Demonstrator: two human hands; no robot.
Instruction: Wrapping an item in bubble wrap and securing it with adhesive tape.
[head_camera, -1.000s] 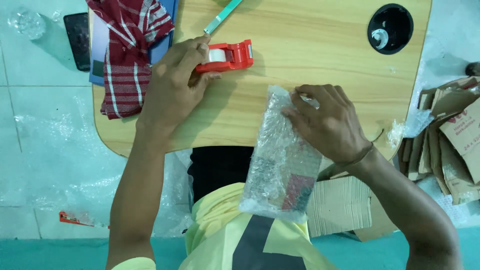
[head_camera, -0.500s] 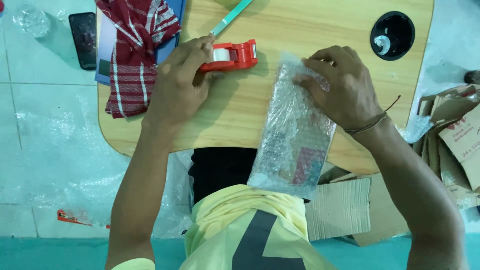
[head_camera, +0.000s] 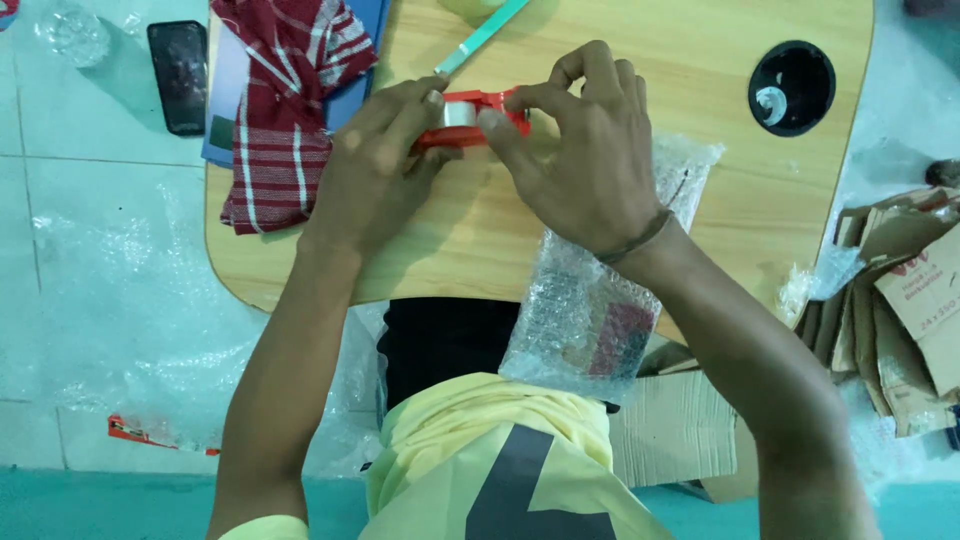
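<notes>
Tape dispenser (head_camera: 470, 115) at twelve o'clock — now both hands grip it; right hand (head_camera: 585, 150) has left the bubble-wrapped parcel (head_camera: 590, 320), joining left hand (head_camera: 375, 165) — taping looks next.

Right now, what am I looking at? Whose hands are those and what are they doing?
This picture comes from a camera worn on a person's head, looking down at their own two hands. They sit at a wooden table. The left hand holds a red tape dispenser steady, and the right hand pinches at its front end. Under the right wrist lies a parcel wrapped in bubble wrap, hanging over the table edge. A red checked cloth and a teal pen lie on the table. A black phone rests on the floor.
</notes>
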